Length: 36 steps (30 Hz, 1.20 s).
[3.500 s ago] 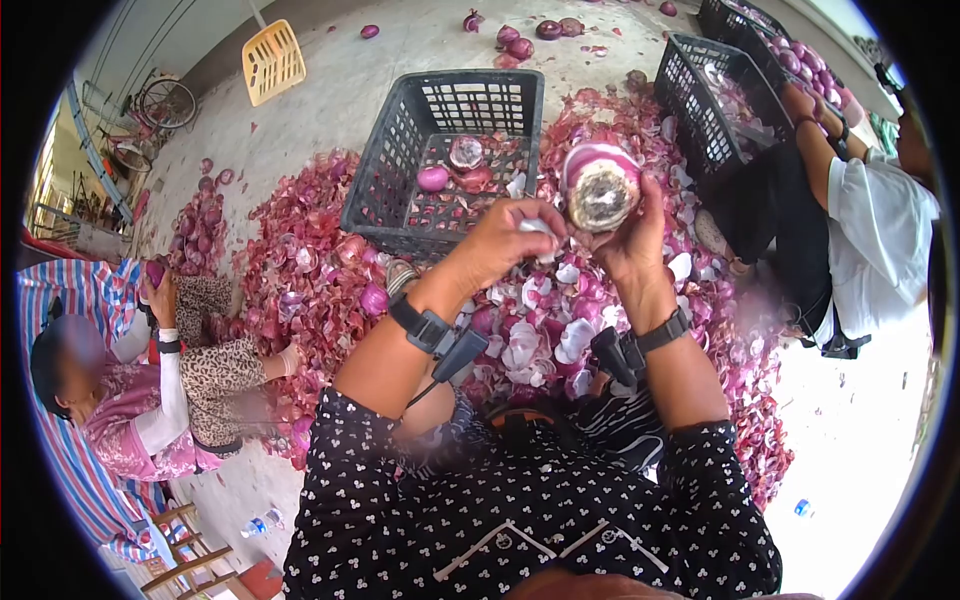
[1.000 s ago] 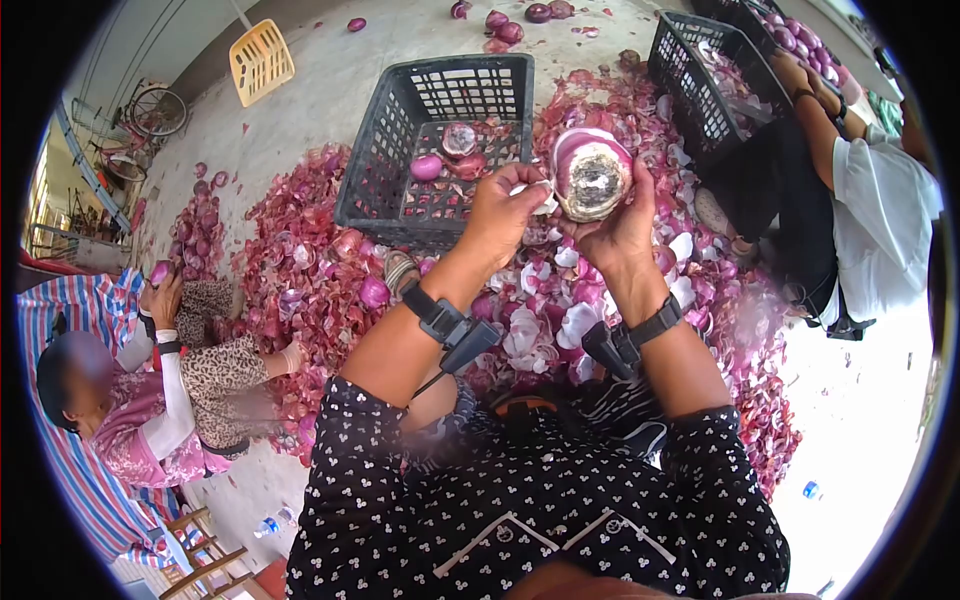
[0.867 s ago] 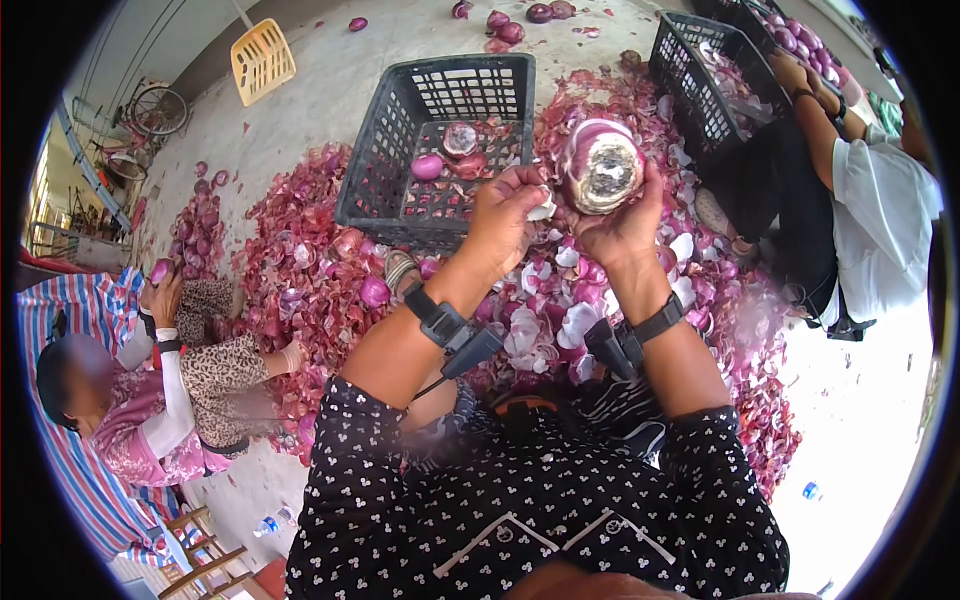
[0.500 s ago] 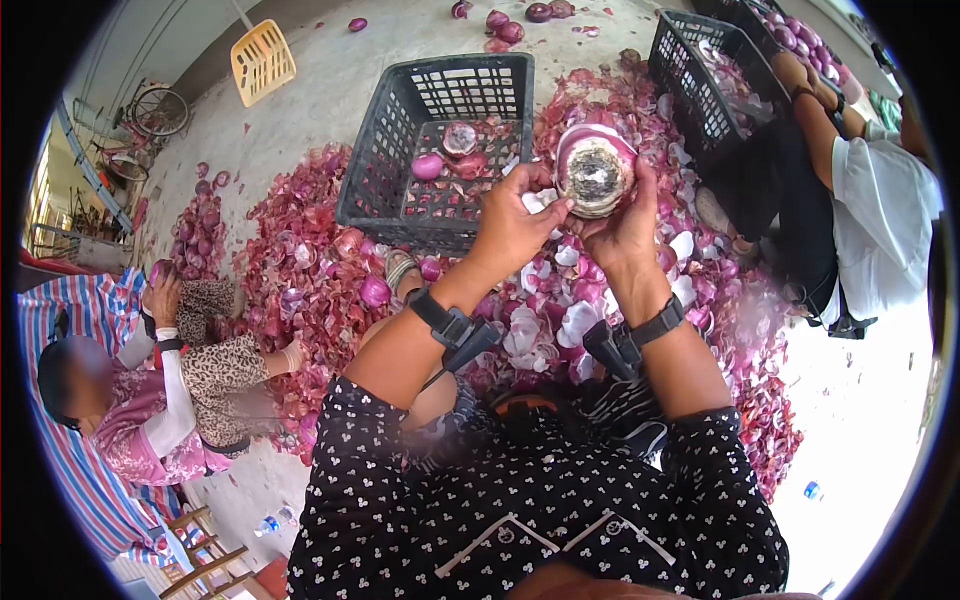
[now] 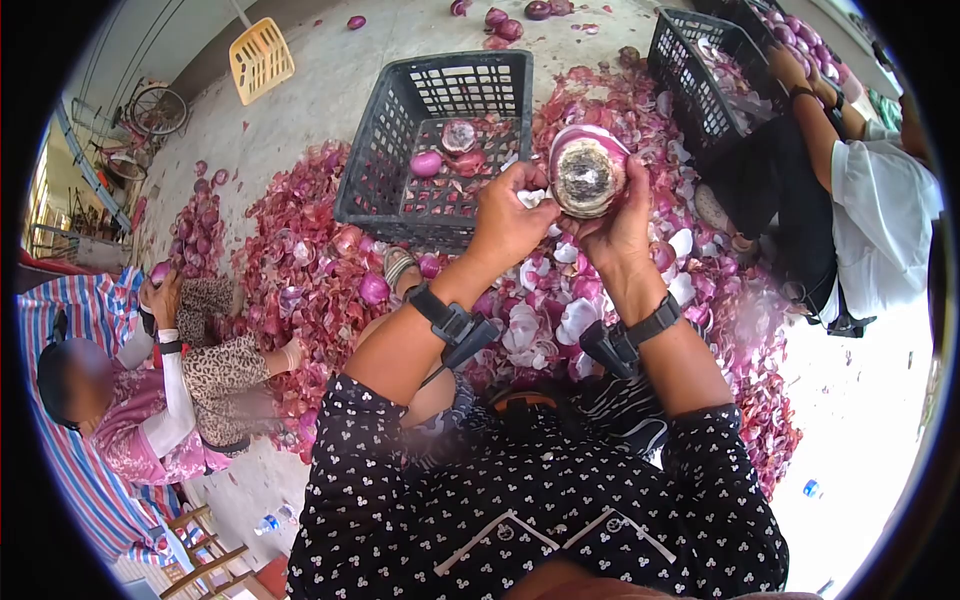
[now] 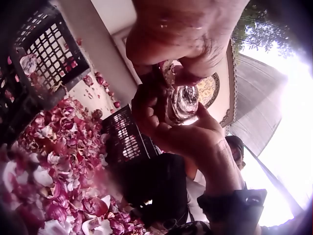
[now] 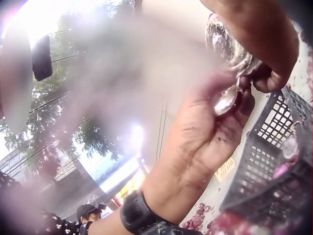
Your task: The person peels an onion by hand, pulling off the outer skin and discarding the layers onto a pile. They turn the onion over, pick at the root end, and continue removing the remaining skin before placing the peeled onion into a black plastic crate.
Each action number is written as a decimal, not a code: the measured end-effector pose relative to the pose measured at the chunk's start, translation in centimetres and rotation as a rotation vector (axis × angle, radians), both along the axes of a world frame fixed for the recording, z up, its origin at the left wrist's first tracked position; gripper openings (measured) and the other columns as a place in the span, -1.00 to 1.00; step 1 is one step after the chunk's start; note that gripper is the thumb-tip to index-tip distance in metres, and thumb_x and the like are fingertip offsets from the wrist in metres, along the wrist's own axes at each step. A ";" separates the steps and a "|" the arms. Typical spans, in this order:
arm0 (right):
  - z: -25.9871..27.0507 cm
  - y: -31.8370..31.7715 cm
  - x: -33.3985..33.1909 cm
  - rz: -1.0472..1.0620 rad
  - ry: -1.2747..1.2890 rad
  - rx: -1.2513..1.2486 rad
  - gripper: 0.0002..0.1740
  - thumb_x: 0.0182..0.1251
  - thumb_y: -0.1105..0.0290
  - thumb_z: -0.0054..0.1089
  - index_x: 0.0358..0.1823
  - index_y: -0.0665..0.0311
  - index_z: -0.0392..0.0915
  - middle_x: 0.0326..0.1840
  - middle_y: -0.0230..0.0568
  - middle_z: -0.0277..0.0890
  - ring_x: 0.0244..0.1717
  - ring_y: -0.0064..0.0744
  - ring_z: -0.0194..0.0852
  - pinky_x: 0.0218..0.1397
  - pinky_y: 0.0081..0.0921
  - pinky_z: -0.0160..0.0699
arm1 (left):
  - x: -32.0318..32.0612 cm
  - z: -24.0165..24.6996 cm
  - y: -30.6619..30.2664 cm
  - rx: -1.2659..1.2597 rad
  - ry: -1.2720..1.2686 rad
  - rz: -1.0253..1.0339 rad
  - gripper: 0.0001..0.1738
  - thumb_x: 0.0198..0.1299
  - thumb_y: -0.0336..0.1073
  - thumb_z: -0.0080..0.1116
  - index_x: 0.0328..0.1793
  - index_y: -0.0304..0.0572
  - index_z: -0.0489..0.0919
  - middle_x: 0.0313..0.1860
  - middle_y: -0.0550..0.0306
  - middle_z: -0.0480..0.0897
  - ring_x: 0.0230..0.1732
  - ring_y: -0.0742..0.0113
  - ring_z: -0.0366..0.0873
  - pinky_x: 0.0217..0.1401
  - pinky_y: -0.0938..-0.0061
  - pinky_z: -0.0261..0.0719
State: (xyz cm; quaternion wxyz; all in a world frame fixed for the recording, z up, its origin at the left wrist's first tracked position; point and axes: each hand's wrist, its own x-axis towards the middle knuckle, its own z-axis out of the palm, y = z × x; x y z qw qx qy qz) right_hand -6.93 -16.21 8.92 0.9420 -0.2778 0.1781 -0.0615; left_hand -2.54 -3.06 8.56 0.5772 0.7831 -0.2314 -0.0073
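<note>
In the head view my right hand [image 5: 620,232] holds a big purple onion [image 5: 590,178] from its right side and below. The onion's dark, mouldy-looking end, ringed with pale layers, faces the head camera. My left hand [image 5: 506,222] pinches a white scrap [image 5: 531,198] that looks like onion skin, its thumb tip right at the onion's left edge. The right wrist view shows this shiny white scrap [image 7: 226,104] between the left thumb and fingers. In the left wrist view the left hand [image 6: 188,29] covers part of the onion [image 6: 184,104].
A black plastic crate [image 5: 440,58] with a few onions stands just ahead. Red and white onion skins [image 5: 300,250] pile thickly around. Two people sit close, one left [image 5: 130,400], one right [image 5: 880,220] beside more crates [image 5: 690,95]. A yellow scoop-like basket [image 5: 262,60] is farther back.
The onion has been turned and tilted in the right hand. The left hand, a little apart from the onion 0.9 s ago, has come up against its edge, still pinching the white scrap.
</note>
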 end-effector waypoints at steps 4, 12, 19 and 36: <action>0.1 -0.4 -0.2 0.034 0.054 0.028 -0.32 0.23 -0.30 -0.30 0.06 0.07 0.43 -0.07 -0.28 0.54 -0.13 -0.31 0.54 -0.25 -0.27 0.52 | 0.5 -0.7 -0.1 -0.058 0.035 -0.006 -0.76 -0.16 -0.60 0.15 -0.28 -0.31 0.49 -0.35 0.21 0.55 -0.27 0.49 0.47 -0.17 0.55 0.46; 0.3 -1.5 -0.4 0.059 0.073 0.056 -0.34 0.20 -0.30 -0.29 0.04 0.02 0.44 -0.07 -0.33 0.54 -0.12 -0.34 0.52 -0.25 -0.31 0.49 | 0.5 -0.4 -0.6 -0.156 0.246 -0.119 -0.82 0.05 -0.58 0.16 -0.20 -0.30 0.48 -0.37 0.28 0.53 -0.37 0.63 0.45 -0.30 0.71 0.43; 0.5 -3.3 -1.1 0.094 0.073 -0.096 -0.39 0.22 -0.28 -0.24 0.02 0.01 0.46 -0.09 -0.35 0.56 -0.18 -0.38 0.56 -0.34 -0.36 0.50 | 1.7 1.6 0.4 -0.180 0.740 -0.442 -0.84 0.09 -0.52 0.09 -0.17 -0.30 0.53 -0.41 0.22 0.56 -0.47 0.50 0.52 -0.46 0.62 0.53; -1.1 -3.0 -1.8 -0.198 -0.017 -0.160 -0.47 0.32 -0.09 -0.10 0.01 0.21 0.43 -0.16 -0.25 0.57 -0.23 -0.41 0.60 -0.26 -0.42 0.65 | 1.2 -0.9 -3.0 -0.162 0.456 -0.186 -0.82 -0.01 -0.61 0.14 -0.23 -0.36 0.53 -0.36 0.18 0.59 -0.37 0.53 0.51 -0.28 0.68 0.47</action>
